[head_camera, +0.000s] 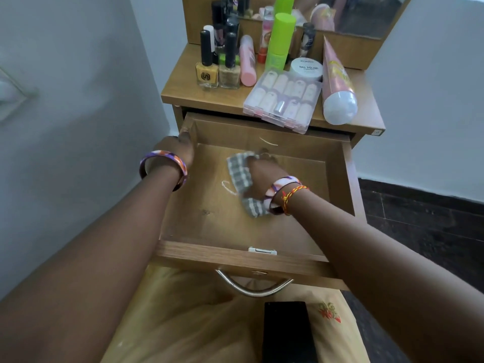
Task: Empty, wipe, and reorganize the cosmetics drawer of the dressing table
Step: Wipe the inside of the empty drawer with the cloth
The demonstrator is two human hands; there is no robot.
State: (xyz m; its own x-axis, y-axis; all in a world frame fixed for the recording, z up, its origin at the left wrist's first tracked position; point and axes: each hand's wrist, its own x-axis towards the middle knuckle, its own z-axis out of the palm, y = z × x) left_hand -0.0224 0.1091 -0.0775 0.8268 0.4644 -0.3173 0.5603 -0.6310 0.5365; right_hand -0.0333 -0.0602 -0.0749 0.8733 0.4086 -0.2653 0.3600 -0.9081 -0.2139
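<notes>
At frame centre, a checked cloth [239,176] is bunched under the right hand [263,170] on the floor of the emptied drawer [337,163]. The drawer's left wall is gripped by the left hand [183,148]. A white ring mark [227,187] could be missed, judging by the cloth's narrow reach.

Bare forearms; patterned bangle [163,167] on each wrist; red-yellow thread [292,196] on right; tan embroidered garment [183,323].

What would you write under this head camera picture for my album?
Right hand wiping the emptied drawer with a checked cloth; left hand holds its side.
</notes>
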